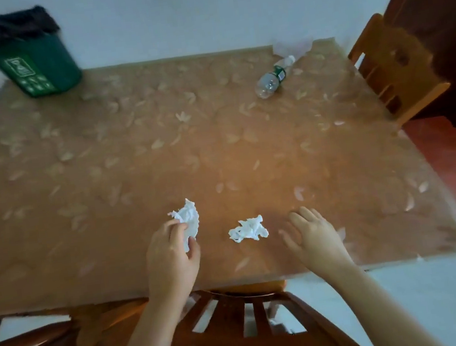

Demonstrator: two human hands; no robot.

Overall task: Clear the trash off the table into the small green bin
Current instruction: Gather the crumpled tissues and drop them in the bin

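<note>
My left hand [170,254] grips a crumpled white tissue [188,219] near the table's front edge. A second crumpled tissue [248,229] lies on the table between my hands. To its right my right hand [312,234] hovers with fingers spread and holds nothing. An empty clear plastic bottle [272,78] with a green label lies on its side at the far right. Behind the bottle sits a thin clear plastic wrapper [291,45] at the back edge. The small green bin [32,64] with a black liner stands on the far left corner.
The brown table [189,148] has a leaf-patterned cover. A wooden chair [240,329] stands at the near edge below my arms, another chair [392,66] at the right side, a third barely visible at the left. A dark wooden door is at the far right.
</note>
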